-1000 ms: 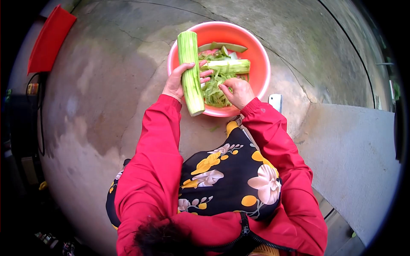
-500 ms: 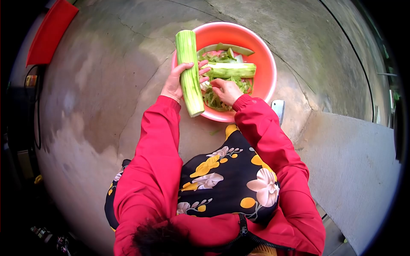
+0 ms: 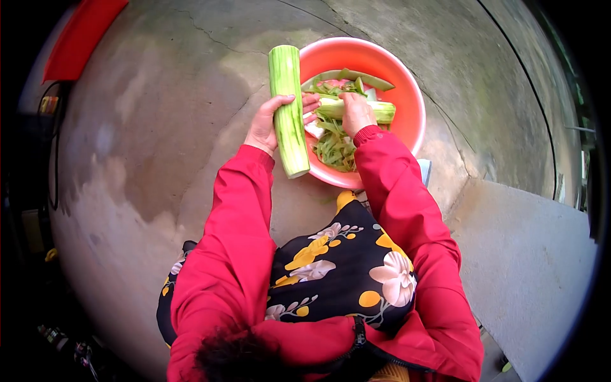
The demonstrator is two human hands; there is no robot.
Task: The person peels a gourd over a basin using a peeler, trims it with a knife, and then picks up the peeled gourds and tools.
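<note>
Green streaks run down the thick vegetable (image 3: 289,127) that the left hand (image 3: 262,128) has hold of in the head view, which looks down from over the person's lap. That hand's thumb lies across the near face while its fingers come out, loosely spread, on the far side, so the grip looks half open, more a cradle than a squeeze. From where I stand, the piece is best held about its middle like that, so neither end tips, and I'd want the spread fingers curled in a little if it felt slippery. It lies upright through the grip, one end well beyond the thumb and the other hanging down over the left side of the pink basin (image 3: 415,102). The right hand (image 3: 358,117) is over the basin, fingers bent downward at a second green piece (image 3: 384,112); whether they pinch that piece or something beside it, I cannot tell, as the back of the hand hides them. A light, careful touch seems right there, with loose green shreds (image 3: 336,151) lying just below and a long curved strip (image 3: 377,80) close to the basin's far wall.
</note>
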